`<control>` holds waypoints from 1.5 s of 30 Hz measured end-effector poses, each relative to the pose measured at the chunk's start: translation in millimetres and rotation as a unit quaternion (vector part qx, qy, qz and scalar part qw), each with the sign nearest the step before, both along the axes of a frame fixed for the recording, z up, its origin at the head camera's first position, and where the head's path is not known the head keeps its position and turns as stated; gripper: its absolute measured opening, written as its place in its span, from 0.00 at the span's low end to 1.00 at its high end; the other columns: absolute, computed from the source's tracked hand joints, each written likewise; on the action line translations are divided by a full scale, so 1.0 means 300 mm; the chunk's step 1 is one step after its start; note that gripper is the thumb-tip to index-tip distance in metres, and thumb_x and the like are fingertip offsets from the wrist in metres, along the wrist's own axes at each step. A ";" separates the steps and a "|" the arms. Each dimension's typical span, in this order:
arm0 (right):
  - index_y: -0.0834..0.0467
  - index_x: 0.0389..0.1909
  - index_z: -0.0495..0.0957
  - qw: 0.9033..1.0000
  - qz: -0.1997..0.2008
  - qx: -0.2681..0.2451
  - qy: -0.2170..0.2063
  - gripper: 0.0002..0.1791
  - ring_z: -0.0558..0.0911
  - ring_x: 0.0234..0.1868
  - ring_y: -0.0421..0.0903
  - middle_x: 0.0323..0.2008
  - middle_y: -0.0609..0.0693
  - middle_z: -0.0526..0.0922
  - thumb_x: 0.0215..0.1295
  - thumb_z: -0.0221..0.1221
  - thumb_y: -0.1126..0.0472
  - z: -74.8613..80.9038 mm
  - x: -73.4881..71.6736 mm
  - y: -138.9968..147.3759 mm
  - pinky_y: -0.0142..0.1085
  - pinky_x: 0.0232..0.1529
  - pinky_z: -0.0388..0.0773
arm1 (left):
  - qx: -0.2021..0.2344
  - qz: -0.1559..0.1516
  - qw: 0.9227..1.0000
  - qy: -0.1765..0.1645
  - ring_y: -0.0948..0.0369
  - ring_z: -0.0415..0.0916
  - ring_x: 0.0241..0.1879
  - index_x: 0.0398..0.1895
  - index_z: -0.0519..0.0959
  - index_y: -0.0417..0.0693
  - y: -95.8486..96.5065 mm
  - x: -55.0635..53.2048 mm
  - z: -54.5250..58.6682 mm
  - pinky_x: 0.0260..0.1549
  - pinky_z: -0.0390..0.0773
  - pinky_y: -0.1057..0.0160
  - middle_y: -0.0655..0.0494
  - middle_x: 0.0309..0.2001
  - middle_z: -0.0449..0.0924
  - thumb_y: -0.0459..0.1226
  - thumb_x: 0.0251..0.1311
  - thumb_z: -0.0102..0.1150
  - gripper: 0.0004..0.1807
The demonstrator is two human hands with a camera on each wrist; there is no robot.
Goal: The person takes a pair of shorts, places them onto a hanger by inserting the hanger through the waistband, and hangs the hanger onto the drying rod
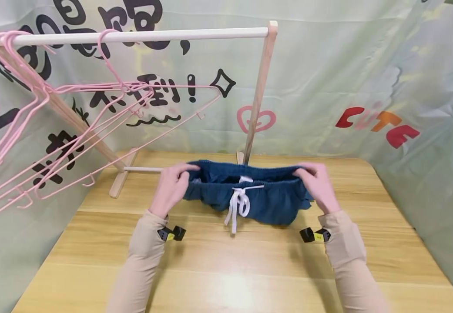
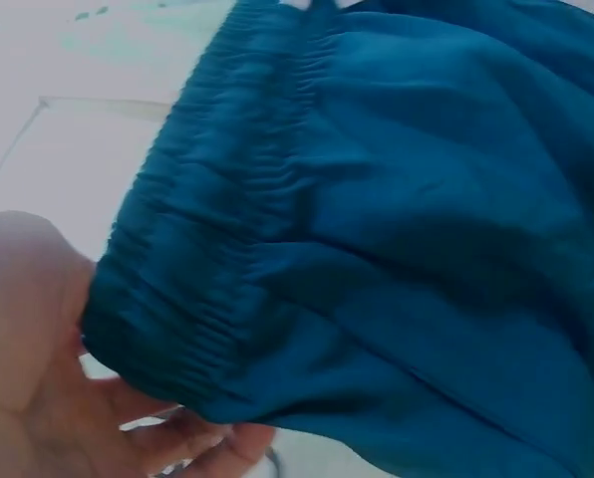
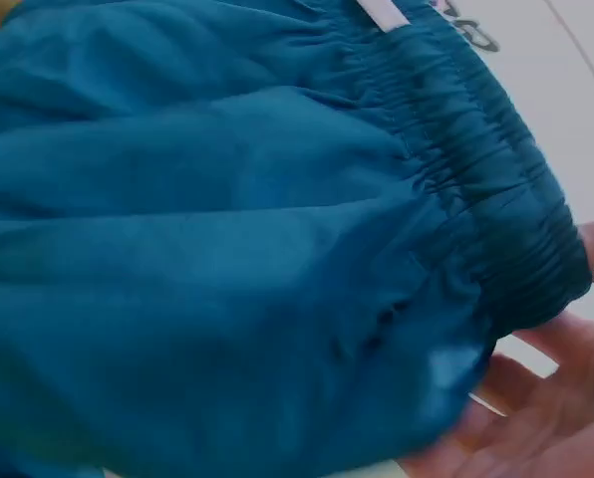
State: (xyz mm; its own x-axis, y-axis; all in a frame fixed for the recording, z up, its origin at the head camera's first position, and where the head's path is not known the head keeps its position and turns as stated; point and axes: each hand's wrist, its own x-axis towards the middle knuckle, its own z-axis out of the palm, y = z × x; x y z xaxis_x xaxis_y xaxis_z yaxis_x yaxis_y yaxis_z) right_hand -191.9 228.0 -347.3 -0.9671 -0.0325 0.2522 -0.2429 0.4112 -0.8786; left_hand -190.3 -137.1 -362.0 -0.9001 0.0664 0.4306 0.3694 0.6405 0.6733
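A pair of dark blue shorts (image 1: 265,202) with an elastic waistband and a white drawstring (image 1: 239,203) tied in a bow hangs between both hands, above the wooden table. At the left end of the waistband, my left hand (image 1: 173,186) pinches the edge between thumb and fingers. My right hand (image 1: 320,184) grips the opposite end the same way. The waist opening faces up, and a white label (image 1: 246,179) shows inside. In the left wrist view, gathered fabric (image 2: 192,249) lies against the thumb and fingers. The right wrist view shows the waistband (image 3: 506,209) held at its corner.
A clothes rack with a white rail (image 1: 195,34) and wooden legs stands at the back left of the table (image 1: 230,269). Several pink hangers (image 1: 106,69) hang from it, reaching out over the left side. A printed cloth (image 1: 320,78) covers the wall behind.
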 end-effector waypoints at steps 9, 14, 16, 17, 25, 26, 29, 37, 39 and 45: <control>0.63 0.41 0.87 0.988 0.012 -0.074 -0.137 0.16 0.78 0.42 0.27 0.35 0.33 0.84 0.73 0.50 0.62 -0.124 0.035 -0.018 0.27 0.56 0.70 | -0.017 0.001 0.994 -0.107 0.59 0.63 0.18 0.32 0.89 0.51 -0.008 0.015 -0.106 0.24 0.64 0.63 0.53 0.23 0.80 0.31 0.65 0.45 0.19; 0.42 0.30 0.86 0.981 0.006 -0.139 -0.137 0.20 0.77 0.44 0.28 0.31 0.27 0.83 0.74 0.49 0.63 -0.154 0.051 -0.031 0.25 0.58 0.66 | 0.040 -0.002 0.992 -0.116 0.55 0.75 0.34 0.25 0.85 0.50 -0.009 0.008 -0.128 0.40 0.71 0.61 0.50 0.36 0.87 0.32 0.67 0.44 0.19; 0.39 0.27 0.85 0.980 0.003 -0.152 -0.128 0.22 0.77 0.43 0.29 0.30 0.28 0.83 0.73 0.48 0.63 -0.160 0.053 -0.036 0.25 0.56 0.67 | 0.063 -0.010 0.991 -0.116 0.53 0.78 0.37 0.24 0.84 0.48 -0.010 0.005 -0.132 0.43 0.73 0.59 0.49 0.35 0.87 0.32 0.67 0.44 0.19; 0.38 0.25 0.84 0.980 0.001 -0.157 -0.124 0.23 0.78 0.43 0.30 0.29 0.29 0.83 0.73 0.47 0.64 -0.162 0.053 -0.038 0.24 0.55 0.68 | 0.073 -0.012 0.991 -0.114 0.53 0.78 0.38 0.23 0.83 0.47 -0.011 0.004 -0.131 0.45 0.73 0.59 0.49 0.35 0.86 0.32 0.66 0.44 0.19; 0.41 0.21 0.84 0.969 -0.015 -0.222 -0.103 0.24 0.78 0.38 0.33 0.26 0.33 0.82 0.68 0.47 0.68 -0.150 0.058 -0.056 0.26 0.49 0.73 | 0.089 -0.054 0.989 -0.107 0.65 0.66 0.19 0.25 0.87 0.46 -0.029 0.003 -0.127 0.26 0.67 0.67 0.48 0.22 0.78 0.24 0.62 0.42 0.22; 0.42 0.23 0.84 0.967 -0.015 -0.234 -0.095 0.24 0.78 0.38 0.34 0.27 0.34 0.83 0.68 0.47 0.69 -0.146 0.061 -0.057 0.26 0.48 0.74 | 0.090 -0.060 0.988 -0.111 0.67 0.61 0.15 0.27 0.88 0.45 -0.028 0.004 -0.124 0.21 0.63 0.67 0.48 0.20 0.76 0.23 0.61 0.41 0.22; 0.47 0.29 0.86 0.966 -0.017 -0.252 -0.055 0.22 0.80 0.40 0.36 0.32 0.36 0.85 0.65 0.47 0.72 -0.137 0.066 -0.059 0.27 0.48 0.75 | 0.098 -0.068 0.985 -0.126 0.68 0.48 0.09 0.33 0.90 0.45 -0.023 0.010 -0.114 0.14 0.53 0.68 0.52 0.16 0.70 0.22 0.60 0.40 0.25; 0.55 0.31 0.87 0.963 -0.049 -0.264 0.029 0.19 0.81 0.40 0.40 0.32 0.41 0.86 0.65 0.49 0.75 -0.117 0.082 -0.067 0.30 0.48 0.75 | 0.108 -0.040 0.985 -0.128 0.67 0.46 0.08 0.41 0.90 0.49 -0.013 0.033 -0.091 0.11 0.50 0.69 0.62 0.11 0.54 0.25 0.64 0.40 0.25; 0.54 0.30 0.86 0.963 -0.050 -0.265 0.018 0.19 0.81 0.40 0.39 0.31 0.41 0.86 0.66 0.50 0.74 -0.111 0.086 -0.064 0.30 0.48 0.76 | 0.101 -0.044 0.985 -0.133 0.66 0.47 0.08 0.41 0.89 0.49 -0.011 0.033 -0.090 0.10 0.51 0.68 0.63 0.11 0.54 0.26 0.64 0.41 0.24; 0.43 0.26 0.85 0.970 -0.029 -0.235 -0.060 0.22 0.78 0.41 0.35 0.31 0.34 0.83 0.72 0.49 0.68 -0.100 0.095 -0.054 0.27 0.52 0.72 | 0.060 -0.064 0.982 -0.166 0.66 0.49 0.10 0.41 0.89 0.49 -0.013 0.025 -0.100 0.14 0.53 0.68 0.62 0.12 0.56 0.28 0.62 0.44 0.21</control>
